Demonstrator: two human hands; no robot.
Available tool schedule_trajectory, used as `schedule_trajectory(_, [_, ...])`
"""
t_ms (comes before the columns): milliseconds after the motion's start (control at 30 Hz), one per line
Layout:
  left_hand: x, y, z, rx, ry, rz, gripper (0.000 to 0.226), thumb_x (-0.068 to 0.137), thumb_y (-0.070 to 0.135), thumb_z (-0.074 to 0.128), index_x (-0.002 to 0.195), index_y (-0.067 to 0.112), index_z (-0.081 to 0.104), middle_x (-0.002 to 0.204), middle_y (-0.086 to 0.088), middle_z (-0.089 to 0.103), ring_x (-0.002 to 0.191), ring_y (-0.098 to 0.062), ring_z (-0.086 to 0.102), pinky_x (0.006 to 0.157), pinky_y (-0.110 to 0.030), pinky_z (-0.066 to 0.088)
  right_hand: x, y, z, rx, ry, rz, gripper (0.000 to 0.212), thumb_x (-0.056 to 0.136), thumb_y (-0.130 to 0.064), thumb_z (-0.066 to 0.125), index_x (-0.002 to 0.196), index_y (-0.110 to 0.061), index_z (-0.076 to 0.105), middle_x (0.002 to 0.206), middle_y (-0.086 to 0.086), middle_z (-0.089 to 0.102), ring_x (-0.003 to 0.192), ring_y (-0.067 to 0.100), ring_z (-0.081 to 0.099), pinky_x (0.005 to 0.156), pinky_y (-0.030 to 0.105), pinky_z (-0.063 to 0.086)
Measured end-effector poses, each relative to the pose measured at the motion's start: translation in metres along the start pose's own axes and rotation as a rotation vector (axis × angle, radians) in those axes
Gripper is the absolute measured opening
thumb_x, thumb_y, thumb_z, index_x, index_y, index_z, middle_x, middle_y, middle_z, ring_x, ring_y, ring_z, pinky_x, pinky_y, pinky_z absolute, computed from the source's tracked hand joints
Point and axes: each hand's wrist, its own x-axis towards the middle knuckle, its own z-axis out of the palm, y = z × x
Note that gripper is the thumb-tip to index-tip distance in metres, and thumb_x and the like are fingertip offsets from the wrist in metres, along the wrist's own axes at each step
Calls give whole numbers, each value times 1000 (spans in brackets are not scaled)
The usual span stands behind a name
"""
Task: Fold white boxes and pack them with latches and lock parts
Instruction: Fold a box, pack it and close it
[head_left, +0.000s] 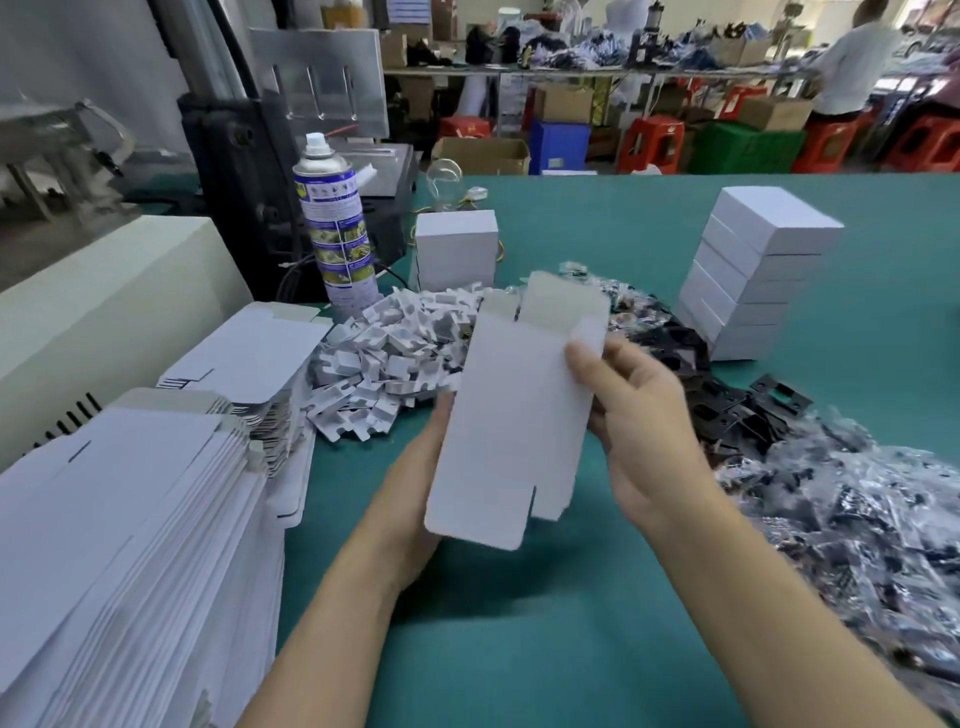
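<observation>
I hold a flat, unfolded white box (511, 415) upright above the green table. My left hand (415, 478) grips it from behind at its lower left edge, mostly hidden by the card. My right hand (644, 410) grips its upper right edge, thumb on the front near the top flap. Flat box blanks (130, 519) are stacked at the left. White plastic inserts (389, 358) lie in a heap behind the box. Black lock parts (727, 395) and bagged parts (857, 509) spread to the right.
A stack of folded white boxes (753, 280) stands at the right back, another folded box (454, 249) at centre back. A spray can (337, 228) stands beside a machine (93, 312) on the left. A person (857, 57) works at far tables.
</observation>
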Motion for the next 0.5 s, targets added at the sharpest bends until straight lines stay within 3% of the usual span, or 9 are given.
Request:
schedule_trajectory(100, [-9,4,11,-53,-259,-151,54,97,75,33,116,50,76,123,5,78,106,-15,76,81,-32,63,-9,20,-11,-19,8,173,10,99,-28,67,104,-24,75,96,-4,79,75,11,72,50,27,55])
schedule_trajectory(133, [-10,4,13,-58,-297,-192,61,90,82,37,119,46,76,128,-2,76,110,-23,76,86,-38,63,-12,24,-13,-21,-4,222,10,99,-32,67,102,-26,75,91,-4,78,68,11,71,42,27,49])
schedule_trajectory(200, [-11,3,15,-76,-336,-215,79,68,92,55,121,37,78,128,-12,75,106,-33,76,87,-44,63,-16,30,-16,-13,-35,261,11,97,-36,69,100,-27,74,85,-2,76,59,14,68,39,25,45])
schedule_trajectory(267, [-11,0,13,-158,-389,-213,100,52,90,76,129,26,75,126,-16,74,103,-36,75,86,-46,62,-19,33,-19,-1,-68,241,9,95,-36,71,99,-28,74,87,2,76,64,19,68,41,27,44])
schedule_trajectory(333, [-10,-1,10,-191,-411,-217,115,47,87,82,138,18,69,124,-20,72,102,-38,72,90,-49,60,-20,36,-18,12,-88,208,10,94,-33,72,102,-27,74,91,6,74,71,27,61,40,27,39])
schedule_trajectory(400, [-9,-2,9,-146,-404,-177,108,51,88,81,134,20,71,119,-18,73,99,-35,73,87,-45,60,-19,36,-17,-39,-58,122,20,94,-27,74,114,-28,71,100,2,75,78,22,63,46,28,46])
schedule_trajectory(500, [-9,-1,8,-32,-348,-140,115,49,91,79,132,14,68,114,-16,75,96,-33,73,84,-40,60,-14,34,-24,-421,39,-239,38,92,-28,76,128,-29,62,116,-9,66,110,5,62,82,19,50])
